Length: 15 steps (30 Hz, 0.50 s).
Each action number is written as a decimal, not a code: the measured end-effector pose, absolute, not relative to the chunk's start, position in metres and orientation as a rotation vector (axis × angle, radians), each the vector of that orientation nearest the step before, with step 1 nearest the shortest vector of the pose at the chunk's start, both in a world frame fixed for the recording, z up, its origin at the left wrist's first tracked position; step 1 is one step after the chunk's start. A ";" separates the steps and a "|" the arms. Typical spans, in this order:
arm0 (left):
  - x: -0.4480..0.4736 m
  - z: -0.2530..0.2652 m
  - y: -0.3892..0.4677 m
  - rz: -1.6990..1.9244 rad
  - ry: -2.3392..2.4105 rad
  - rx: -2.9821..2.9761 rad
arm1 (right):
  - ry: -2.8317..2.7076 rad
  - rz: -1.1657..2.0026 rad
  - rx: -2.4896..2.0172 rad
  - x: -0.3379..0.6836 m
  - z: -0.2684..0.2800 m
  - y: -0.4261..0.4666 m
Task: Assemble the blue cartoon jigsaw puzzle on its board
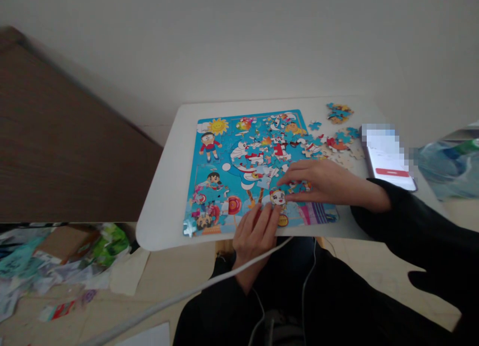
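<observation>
Both hands lay flat and released on the puzzle board (224, 176) at the table's (164, 211) near edge; left hand (256, 231) and right hand (322, 182) fingertips pressed the white-faced piece (277, 197), best seated by aligning tabs, pushing evenly

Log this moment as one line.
left hand: fingertips on puzzle board near edge | right hand: flat on loose pieces | phone: right, on table

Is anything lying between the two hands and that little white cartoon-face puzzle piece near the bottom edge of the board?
Nothing visible does. The left hand and right hand both have fingertips at the white face piece on the puzzle board. Loose pieces lie off to the right, out of the way.
</observation>
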State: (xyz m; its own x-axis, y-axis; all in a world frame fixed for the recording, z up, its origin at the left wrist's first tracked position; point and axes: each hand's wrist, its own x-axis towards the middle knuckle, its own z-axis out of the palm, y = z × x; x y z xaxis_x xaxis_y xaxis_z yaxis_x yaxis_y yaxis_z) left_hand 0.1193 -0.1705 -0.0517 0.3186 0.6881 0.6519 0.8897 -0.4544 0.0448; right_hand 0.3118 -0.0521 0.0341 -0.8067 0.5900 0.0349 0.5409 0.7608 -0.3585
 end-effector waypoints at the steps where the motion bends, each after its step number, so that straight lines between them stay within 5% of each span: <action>1: 0.119 -0.052 -0.170 -0.880 -1.412 -2.266 | -2.809 0.556 -0.856 0.310 0.031 -0.054; 15: 0.119 -0.052 -0.171 -0.841 -1.413 -2.286 | -2.593 1.082 -0.891 0.301 0.015 -0.052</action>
State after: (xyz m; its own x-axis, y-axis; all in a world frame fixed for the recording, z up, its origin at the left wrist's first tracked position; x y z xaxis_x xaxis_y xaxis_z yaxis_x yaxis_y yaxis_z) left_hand 0.1188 -0.1715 -0.0524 0.3362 0.6976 0.6327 0.8886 -0.4575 0.0323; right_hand 0.3006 -0.0523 0.0149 -0.8001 0.5978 -0.0506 0.4563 0.5516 -0.6982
